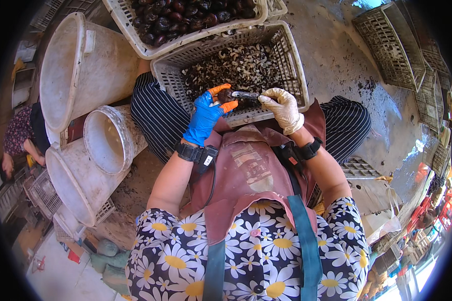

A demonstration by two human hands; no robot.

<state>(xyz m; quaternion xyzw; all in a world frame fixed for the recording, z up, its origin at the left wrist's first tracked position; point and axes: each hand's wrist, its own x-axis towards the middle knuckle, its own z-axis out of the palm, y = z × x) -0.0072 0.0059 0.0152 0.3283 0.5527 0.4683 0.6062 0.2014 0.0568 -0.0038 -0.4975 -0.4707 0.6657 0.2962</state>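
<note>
Left hand (206,114) fingers pinch dark corm (225,96) above slotted crate's (299,75) near side; right hand (285,111) fingers grip knife (245,95), axis left-right, tip at corm's right. Contact unclear.

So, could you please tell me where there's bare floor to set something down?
The barest patch is the floor between the crate of pale scraps and the grey crates at right, beyond the dark debris. White tubs crowd the left side.

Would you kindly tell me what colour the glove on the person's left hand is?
The glove is blue, with orange finger coverings, in the head view.
</note>
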